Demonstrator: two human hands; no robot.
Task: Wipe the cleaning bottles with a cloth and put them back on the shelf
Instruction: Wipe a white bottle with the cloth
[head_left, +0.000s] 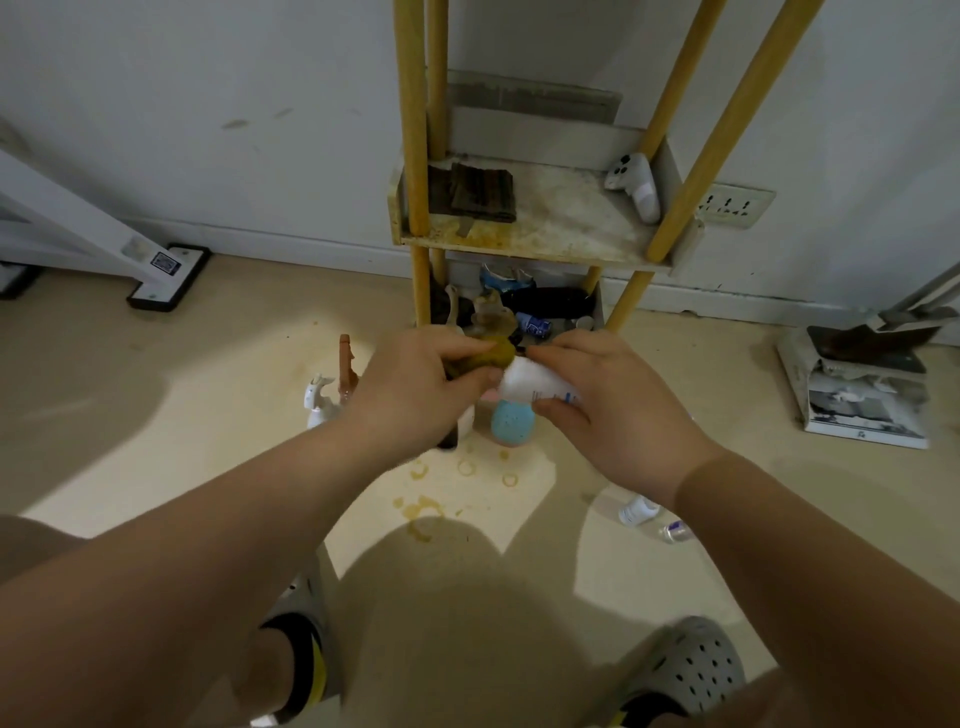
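Both hands are shown meeting at the centre of view. The left hand (415, 387) is curled round a crumpled mustard-brown cloth (493, 356). The right hand (613, 410) is clamped on a white plastic cleaning bottle (530, 387), which is held roughly level with its free end pointed towards nine o'clock, into the cloth. Both forearms are extended forward and converge. For a thorough wipe, the bottle is best turned in the right hand while the cloth is drawn along its whole length. A pale blue rounded bottle (511, 423) is seen on the beige floor (182, 415) at six o'clock of the hands. The yellow-posted shelf (545, 234) is set at twelve o'clock.
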